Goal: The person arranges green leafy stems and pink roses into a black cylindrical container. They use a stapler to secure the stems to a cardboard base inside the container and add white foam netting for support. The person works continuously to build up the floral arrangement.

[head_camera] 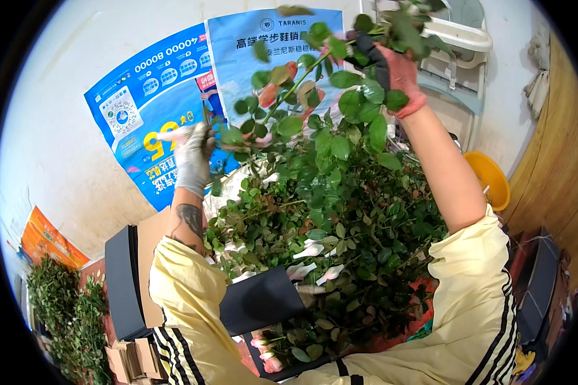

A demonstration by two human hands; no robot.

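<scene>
My right hand (390, 67), in a pink and dark glove, is raised at the upper right and closed around leafy rose stems (296, 86). The stems slant down to the left, with several pinkish buds among the leaves. At the left, my left hand (192, 149), in a pale grey glove, is closed near a rose bud in a white sleeve (173, 134); whether the fingers grip it is unclear. Below both hands lies a large heap of rose stems and leaves (366, 226). Several white-sleeved buds (330, 274) rest among them, beside dark corrugated sheet (262, 301).
Dark boards (120, 284) and folded cardboard (135, 358) stand at the left, near more leafy stems (72, 313). Pink roses (269, 358) lie near my body. A yellow basin (491, 180) and a white high chair (457, 36) are at the right; posters (274, 57) hang on the wall.
</scene>
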